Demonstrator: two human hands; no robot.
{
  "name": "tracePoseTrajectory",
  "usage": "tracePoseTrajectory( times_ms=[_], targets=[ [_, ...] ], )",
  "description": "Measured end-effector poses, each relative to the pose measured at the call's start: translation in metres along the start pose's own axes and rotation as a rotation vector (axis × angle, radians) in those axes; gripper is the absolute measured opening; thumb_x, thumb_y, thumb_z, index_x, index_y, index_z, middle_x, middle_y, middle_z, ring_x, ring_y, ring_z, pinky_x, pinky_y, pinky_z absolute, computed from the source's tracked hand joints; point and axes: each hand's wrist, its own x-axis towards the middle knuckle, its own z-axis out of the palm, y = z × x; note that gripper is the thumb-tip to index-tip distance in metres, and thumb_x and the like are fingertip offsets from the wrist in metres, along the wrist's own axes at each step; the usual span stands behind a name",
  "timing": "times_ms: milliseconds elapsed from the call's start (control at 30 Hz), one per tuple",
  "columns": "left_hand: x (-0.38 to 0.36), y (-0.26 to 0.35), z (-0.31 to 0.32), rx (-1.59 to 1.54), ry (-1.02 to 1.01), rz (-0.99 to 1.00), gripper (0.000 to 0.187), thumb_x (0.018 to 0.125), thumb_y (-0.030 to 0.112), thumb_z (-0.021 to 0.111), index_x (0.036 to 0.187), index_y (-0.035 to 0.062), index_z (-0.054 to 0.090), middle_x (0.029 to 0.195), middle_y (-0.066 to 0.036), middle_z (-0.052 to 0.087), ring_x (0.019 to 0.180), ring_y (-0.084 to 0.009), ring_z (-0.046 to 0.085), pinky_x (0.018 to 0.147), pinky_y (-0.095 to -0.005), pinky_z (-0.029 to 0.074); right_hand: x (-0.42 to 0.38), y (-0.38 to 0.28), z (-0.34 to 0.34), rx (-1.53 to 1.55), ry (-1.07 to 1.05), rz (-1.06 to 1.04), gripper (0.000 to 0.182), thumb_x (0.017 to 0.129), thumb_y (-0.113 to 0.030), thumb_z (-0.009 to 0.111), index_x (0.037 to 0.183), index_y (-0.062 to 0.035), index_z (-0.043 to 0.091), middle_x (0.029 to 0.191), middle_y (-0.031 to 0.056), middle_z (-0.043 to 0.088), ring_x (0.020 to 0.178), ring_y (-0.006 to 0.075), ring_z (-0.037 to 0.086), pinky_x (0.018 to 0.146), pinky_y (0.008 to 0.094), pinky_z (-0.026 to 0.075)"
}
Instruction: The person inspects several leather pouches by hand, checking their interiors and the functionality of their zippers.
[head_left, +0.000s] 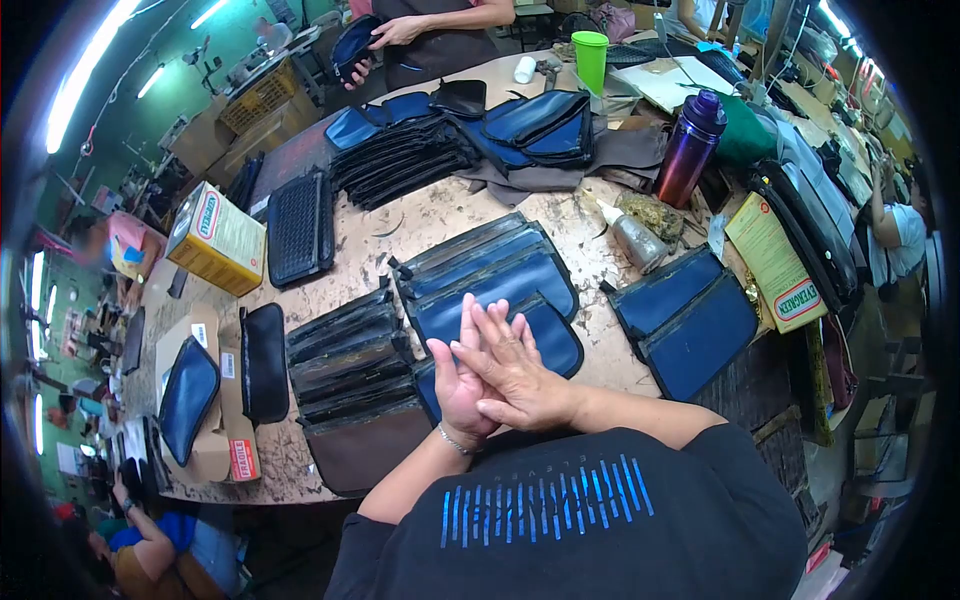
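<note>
Blue pouch stack [500, 285] lies mid-surface, fanned, zipper edges up-left, just far side of both hands. Nearest pouch in it peeks out right of the hands.

L hand [462, 375] + R hand [518, 372] pressed together, palm on back, over near edge of the stack. Fingers [478, 318] straight, released, grasping nothing. R lies across L. Bracelet on L wrist. Can't tell if hands touch the pouch under them.

Left of stack: dark pouch pile [345, 350], overlapping rows, w/ brown piece [365, 450] at near end by surface [450, 215] edge. Further left: single black pouch [264, 362], then open cardboard box [205, 400] w/ a blue pouch [187, 398] resting on it.

Right of stack: two blue panels [685, 318], side by side, near the right edge. Glue bottle [632, 238] lying tilted just far of them.

Far left: yellow box [218, 238], black textured pouch [298, 228] beside it. Far mid: more stacked dark + blue pieces [460, 135]. Purple bottle [690, 148] upright far right, green cup [590, 60] beyond it. Yellow printed packet [775, 262] on right edge.

Another person at far end, hands on a dark pouch [352, 48]. Other people far right + near left, partly cut off.
</note>
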Motion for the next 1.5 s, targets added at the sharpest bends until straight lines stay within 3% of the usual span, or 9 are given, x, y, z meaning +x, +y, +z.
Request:
tracePoseTrajectory(
  times_ms=[267,333,600,667,800,900,933,1067,1500],
  targets=[
    [-0.001,0.005,0.006,0.036,-0.006,0.063,0.066,0.083,0.065,0.021,0.139,0.0326,0.006,0.143,-0.005,0.019,0.130,-0.0258,0.021,0.105,-0.0421,0.015,0.006,-0.013,-0.003,-0.023,0.017,-0.032,0.066,0.088,-0.039,0.040,0.138,-0.0021,0.015,0.145,0.0174,-0.003,0.132,0.0351,-0.012,0.100,0.0549,-0.008],
    [-0.002,0.000,0.008,0.120,0.016,0.018,0.072,0.080,0.068,0.025,0.139,0.0319,0.006,0.143,-0.005,0.019,0.129,-0.0261,0.022,0.104,-0.0434,0.019,0.015,-0.011,0.003,-0.041,0.203,-0.064,0.062,0.088,-0.043,0.037,0.136,-0.0073,0.024,0.143,0.0195,0.011,0.132,0.0397,-0.001,0.096,0.0645,0.006],
    [-0.003,-0.010,0.001,0.169,-0.186,-0.056,0.088,0.071,0.076,0.036,0.139,0.0301,0.005,0.141,-0.009,0.023,0.125,-0.0272,0.030,0.097,-0.0469,0.030,0.022,-0.015,-0.014,0.293,0.215,-0.097,0.052,0.090,-0.030,0.041,0.134,-0.0053,0.030,0.135,0.0169,0.033,0.130,0.0360,0.019,0.100,0.0595,0.006],
    [-0.002,-0.010,-0.003,0.161,-0.221,-0.063,0.090,0.070,0.076,0.037,0.139,0.0300,0.005,0.140,-0.009,0.023,0.125,-0.0273,0.031,0.096,-0.0472,0.032,0.019,-0.014,-0.015,0.321,0.334,-0.136,0.041,0.091,-0.025,0.043,0.125,-0.0026,0.039,0.117,0.0165,0.051,0.116,0.0302,0.043,0.099,0.0523,0.024],
    [0.001,-0.008,-0.016,0.222,-0.118,-0.102,0.097,0.066,0.073,0.049,0.139,0.0227,0.011,0.131,-0.016,0.033,0.113,-0.0294,0.043,0.090,-0.0470,0.039,0.012,-0.012,-0.016,0.570,0.141,0.145,0.029,0.093,-0.018,0.040,0.114,0.0008,0.047,0.096,0.0092,0.056,0.090,0.0172,0.055,0.079,0.0298,0.043],
    [0.000,-0.012,-0.021,0.266,-0.105,-0.086,0.097,0.068,0.068,0.052,0.138,0.0124,0.013,0.123,-0.017,0.041,0.101,-0.0255,0.052,0.092,-0.0421,0.039,0.012,-0.005,-0.009,1.059,0.100,0.179,0.028,0.093,-0.024,0.041,0.108,-0.0011,0.047,0.092,0.0099,0.058,0.093,0.0190,0.055,0.087,0.0363,0.041],
    [0.002,-0.017,-0.026,0.301,-0.098,-0.061,0.093,0.070,0.066,0.052,0.137,0.0123,0.015,0.122,-0.017,0.042,0.100,-0.0252,0.052,0.091,-0.0414,0.040,0.015,-0.009,-0.008,0.967,0.244,0.108,0.027,0.094,-0.026,0.038,0.089,-0.0019,0.049,0.079,0.0048,0.054,0.075,0.0105,0.054,0.072,0.0239,0.045],
    [-0.005,-0.008,0.002,0.366,-0.027,-0.050,0.082,0.074,0.056,0.058,0.133,0.0111,0.023,0.118,-0.014,0.044,0.101,-0.0209,0.050,0.089,-0.0383,0.042,0.013,-0.003,-0.009,1.042,0.271,0.147,0.036,0.095,-0.030,0.035,0.079,-0.0020,0.050,0.075,0.0063,0.055,0.072,0.0123,0.053,0.072,0.0255,0.044],
    [-0.006,-0.019,-0.024,0.266,-0.030,-0.024,0.088,0.062,0.064,0.062,0.124,0.0077,0.034,0.108,-0.009,0.048,0.103,-0.0177,0.048,0.092,-0.0327,0.038,0.008,-0.003,-0.021,1.201,-0.023,0.142,0.027,0.094,-0.023,0.039,0.099,-0.0009,0.054,0.081,0.0040,0.057,0.079,0.0097,0.055,0.076,0.0226,0.043]
  ],
)
